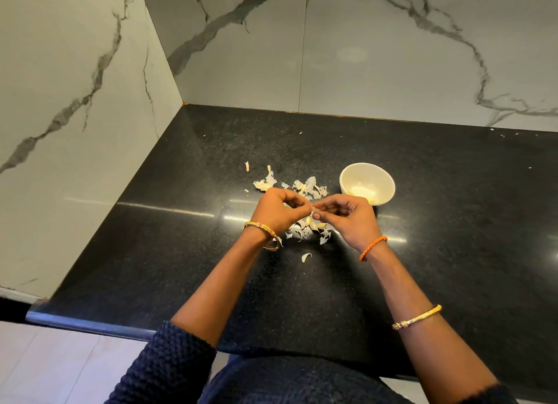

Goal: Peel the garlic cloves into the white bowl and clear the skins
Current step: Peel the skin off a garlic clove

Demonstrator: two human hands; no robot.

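Head view: white bowl (367, 183) with pale peeled garlic (363, 191) inside.

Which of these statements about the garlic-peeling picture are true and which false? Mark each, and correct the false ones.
1. The white bowl stands to the right of both hands. True.
2. The garlic skins have been cleared off the black countertop. False: loose skins lie scattered on it, beyond and beneath the hands.
3. The left hand and right hand meet over the skins, pinching a small piece between them. True.
4. The white bowl is piled full to the rim. False: only a little pale content shows at its bottom.
5. An orange cord bracelet sits on the left wrist. False: it is on the right wrist.
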